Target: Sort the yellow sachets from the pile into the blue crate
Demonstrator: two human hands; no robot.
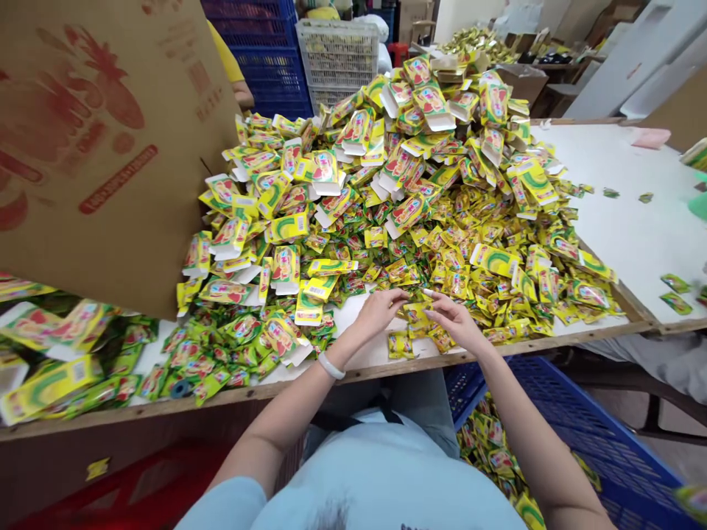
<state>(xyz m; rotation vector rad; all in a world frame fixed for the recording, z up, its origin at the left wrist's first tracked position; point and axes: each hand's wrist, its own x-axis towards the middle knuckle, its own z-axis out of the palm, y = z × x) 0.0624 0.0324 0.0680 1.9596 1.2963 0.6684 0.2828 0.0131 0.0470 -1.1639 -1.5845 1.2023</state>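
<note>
My left hand (382,311), with a pale bangle at the wrist, hovers over the bare strip of white table (364,357) near the front edge; its fingers are bent together, and what they hold, if anything, is too small to name. Just right of it, my right hand (454,318) has its fingers apart, near small yellow packets (401,344). Behind both hands rises a large heap of small yellow boxes (325,173) with open white flaps. Green packets (243,342) lie to the left of my hands, and more yellow packets (469,243) to the right.
A big cardboard carton (166,147) stands at the left. Below the table's right part is a blue crate (579,434) with packets inside. Blue crates (265,73) and a white crate (339,55) are stacked behind. A person's forearm (241,93) shows beside the carton.
</note>
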